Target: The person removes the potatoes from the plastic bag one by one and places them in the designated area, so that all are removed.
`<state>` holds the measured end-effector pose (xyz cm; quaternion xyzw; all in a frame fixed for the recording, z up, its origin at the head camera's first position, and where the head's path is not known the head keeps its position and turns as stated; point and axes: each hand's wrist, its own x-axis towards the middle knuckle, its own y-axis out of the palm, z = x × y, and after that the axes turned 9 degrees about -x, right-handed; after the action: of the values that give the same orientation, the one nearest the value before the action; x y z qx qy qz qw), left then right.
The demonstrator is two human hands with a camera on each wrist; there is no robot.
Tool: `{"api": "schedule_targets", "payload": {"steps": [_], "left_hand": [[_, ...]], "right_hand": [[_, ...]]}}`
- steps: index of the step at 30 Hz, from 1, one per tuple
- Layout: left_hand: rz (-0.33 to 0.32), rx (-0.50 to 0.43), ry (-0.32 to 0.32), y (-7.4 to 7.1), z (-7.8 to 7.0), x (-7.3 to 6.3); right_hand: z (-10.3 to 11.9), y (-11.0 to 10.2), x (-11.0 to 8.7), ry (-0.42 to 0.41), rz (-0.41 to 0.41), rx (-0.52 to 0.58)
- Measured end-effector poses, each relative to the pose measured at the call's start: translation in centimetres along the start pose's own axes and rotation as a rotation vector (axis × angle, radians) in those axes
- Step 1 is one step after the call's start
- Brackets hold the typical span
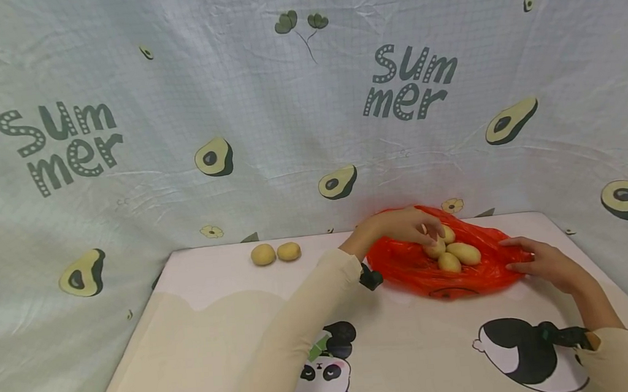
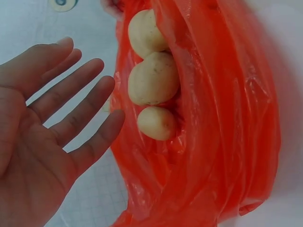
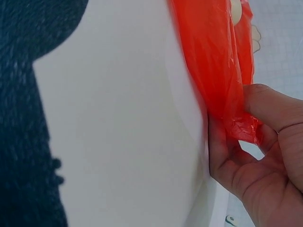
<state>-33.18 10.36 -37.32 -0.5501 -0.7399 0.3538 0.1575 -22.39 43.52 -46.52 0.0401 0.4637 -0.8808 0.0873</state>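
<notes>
A red plastic bag [image 1: 420, 280] lies spread on the table, its mouth gaping upward. Several potatoes [image 1: 464, 253] sit inside it, and the left wrist view shows three of them, one potato [image 2: 154, 78] between the other two. Over the bag's left side, my left hand [image 1: 407, 225] reaches in above the potatoes, its fingers straight and apart with nothing in them. At the bag's right end my right hand [image 1: 549, 263] pinches the plastic edge; in the right wrist view the thumb lies on one side of the film and the fingers on the other.
Two loose potatoes, a larger potato [image 1: 263, 255] and a smaller potato [image 1: 289, 251], lie near the table's back edge, left of the bag. The pale table [image 1: 193, 353] carries printed cartoon figures. A patterned curtain [image 1: 262, 101] hangs right behind it.
</notes>
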Motion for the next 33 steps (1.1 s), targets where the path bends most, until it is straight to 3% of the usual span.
{"api": "schedule_targets", "payload": {"steps": [5, 9, 16, 21, 27, 33], "left_hand": [[0.075, -0.06, -0.052, 0.5, 0.1, 1.4], [0.129, -0.016, -0.086, 0.9, -0.2, 2.7], [0.187, 0.03, -0.235, 1.5, -1.2, 4.7], [0.239, 0.0, -0.307, 2.0, -1.7, 5.6], [0.214, 0.027, -0.4, 2.8, -2.2, 5.9], [0.195, 0.08, -0.423, 3.5, -2.5, 5.9]], "right_hand": [[0.0, 0.0, 0.0, -0.007, -0.001, -0.014], [0.0, -0.1, 0.0, -0.012, 0.001, -0.018], [-0.3, -0.3, 0.0, -0.001, 0.009, -0.017], [-0.3, -0.3, 0.0, -0.003, 0.011, -0.012], [-0.1, -0.1, 0.2, -0.001, 0.008, -0.004], [-0.2, -0.1, 0.3, 0.003, 0.013, -0.003]]}}
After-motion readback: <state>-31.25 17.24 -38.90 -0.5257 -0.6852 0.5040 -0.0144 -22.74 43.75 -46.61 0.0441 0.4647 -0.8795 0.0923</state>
